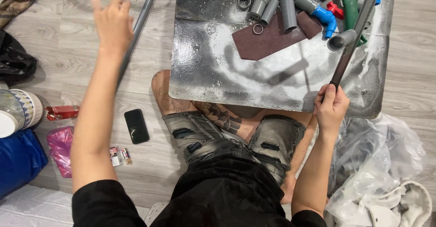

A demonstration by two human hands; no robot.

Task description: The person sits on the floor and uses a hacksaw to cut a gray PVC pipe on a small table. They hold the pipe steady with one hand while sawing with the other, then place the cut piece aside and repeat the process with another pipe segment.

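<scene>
My right hand (331, 106) grips the near end of a long dark flat bar (354, 36) that slants up and away over the board. A short grey pipe piece (341, 39) sits beside the bar's middle. My left hand (111, 22) is raised over the floor at the upper left, fingers loosely spread and blurred, holding nothing; it hovers next to a long grey pipe (138, 24) lying on the floor. A dark, white-dusted board (218, 72) lies in front of my knees.
Several grey pipe fittings (272, 2), blue (328, 18) and red parts and a brown sheet (268, 38) lie at the board's far side. On the floor: a black phone (136, 126), red can (61, 112), pink bag (60, 147), blue bag (18, 161). Clear plastic (381, 163) lies right.
</scene>
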